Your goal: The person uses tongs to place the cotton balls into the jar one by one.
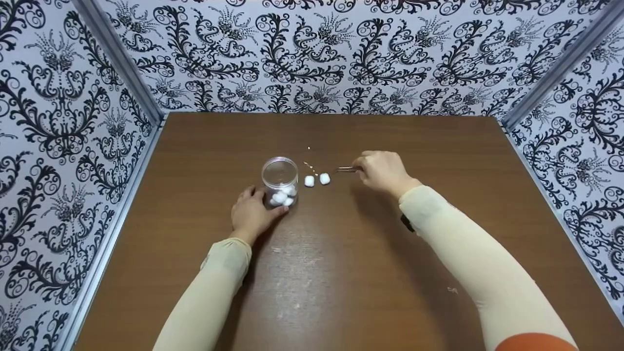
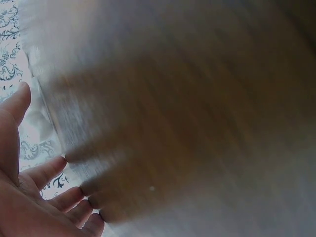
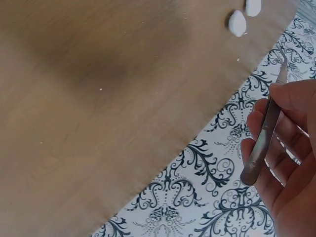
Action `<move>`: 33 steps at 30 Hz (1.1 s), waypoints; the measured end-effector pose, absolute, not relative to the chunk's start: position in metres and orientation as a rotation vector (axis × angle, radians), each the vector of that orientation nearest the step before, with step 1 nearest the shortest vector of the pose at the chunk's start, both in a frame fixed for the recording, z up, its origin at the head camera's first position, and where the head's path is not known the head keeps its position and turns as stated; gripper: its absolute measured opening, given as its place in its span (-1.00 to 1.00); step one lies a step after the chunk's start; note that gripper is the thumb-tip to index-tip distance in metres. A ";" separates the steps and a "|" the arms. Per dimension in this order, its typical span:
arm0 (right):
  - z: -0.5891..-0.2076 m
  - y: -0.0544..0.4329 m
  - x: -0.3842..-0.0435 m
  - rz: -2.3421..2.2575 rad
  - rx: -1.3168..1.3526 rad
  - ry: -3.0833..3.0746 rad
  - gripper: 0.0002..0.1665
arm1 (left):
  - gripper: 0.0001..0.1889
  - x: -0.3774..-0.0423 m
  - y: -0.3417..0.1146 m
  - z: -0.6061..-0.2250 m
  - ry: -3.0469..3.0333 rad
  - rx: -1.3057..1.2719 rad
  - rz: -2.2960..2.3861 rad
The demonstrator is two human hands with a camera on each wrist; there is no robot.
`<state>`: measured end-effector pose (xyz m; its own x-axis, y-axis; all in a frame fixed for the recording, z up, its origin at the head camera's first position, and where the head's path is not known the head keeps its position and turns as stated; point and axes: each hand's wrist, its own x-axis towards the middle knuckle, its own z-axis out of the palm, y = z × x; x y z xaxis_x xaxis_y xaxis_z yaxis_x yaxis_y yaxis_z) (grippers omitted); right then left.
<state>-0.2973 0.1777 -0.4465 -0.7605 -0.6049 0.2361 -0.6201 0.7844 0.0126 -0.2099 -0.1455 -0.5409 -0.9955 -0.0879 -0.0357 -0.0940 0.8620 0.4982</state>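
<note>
A clear plastic jar stands on the wooden table with several white cotton balls inside. My left hand holds it low down, thumb at the front and fingers round the far left side. In the left wrist view the left hand appears at the left edge, beside the jar's faint wall. Two more cotton balls lie on the table to the right of the jar. My right hand grips metal tweezers, whose bent tips point left, a short way right of those two balls.
Small pale crumbs are scattered behind the two cotton balls. A whitish scrap lies near the right forearm. Patterned walls enclose the table at the back and both sides, with metal posts at the corners.
</note>
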 end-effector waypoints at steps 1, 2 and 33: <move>-0.448 0.178 -0.298 0.100 0.956 -2.756 -0.84 | -0.10 -0.210 -0.146 -0.541 3.021 -0.149 0.810; -0.449 0.178 -0.299 0.105 0.953 -2.762 -0.84 | -0.10 -0.210 -0.146 -0.541 3.022 -0.150 0.811; -0.484 0.157 -0.307 -0.002 0.954 -2.851 -0.90 | -0.10 -0.211 -0.145 -0.540 3.011 -0.171 0.818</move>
